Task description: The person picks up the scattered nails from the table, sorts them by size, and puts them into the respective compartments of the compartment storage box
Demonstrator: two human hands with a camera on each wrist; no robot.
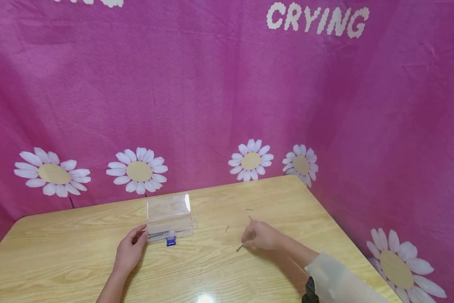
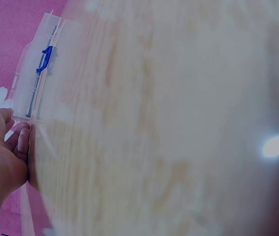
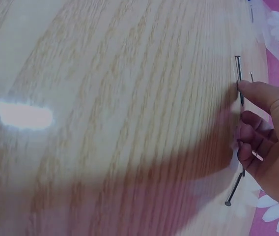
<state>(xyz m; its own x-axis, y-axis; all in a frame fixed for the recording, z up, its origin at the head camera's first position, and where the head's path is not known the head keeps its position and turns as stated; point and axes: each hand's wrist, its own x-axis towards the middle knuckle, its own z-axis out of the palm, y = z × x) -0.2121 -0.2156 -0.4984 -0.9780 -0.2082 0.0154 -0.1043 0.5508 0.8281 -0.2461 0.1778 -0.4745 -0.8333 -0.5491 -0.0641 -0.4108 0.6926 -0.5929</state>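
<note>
My left hand (image 1: pixel 130 249) grips the left end of a clear plastic box (image 1: pixel 169 207), thumb and fingertips at its edge. Dark nails (image 1: pixel 159 234) lie low inside the box, along its front, and a blue latch (image 1: pixel 171 241) sticks out there. Farther right, my right hand (image 1: pixel 263 236) is low over the wooden table, pinching a long nail (image 3: pixel 238 66) between thumb and finger. Its flat head points away from the fingertips. Another nail (image 3: pixel 234 191) shows below the curled fingers in the right wrist view; the hand hides part of it.
Small nails lie on the table (image 1: pixel 196 269) around the right hand: one nail (image 1: pixel 227 228) to its left, another (image 1: pixel 249 209) farther back, and a third (image 1: pixel 250 218) just behind the knuckles. A pink curtain (image 1: pixel 196 105) with daisies borders the table's back and right edges.
</note>
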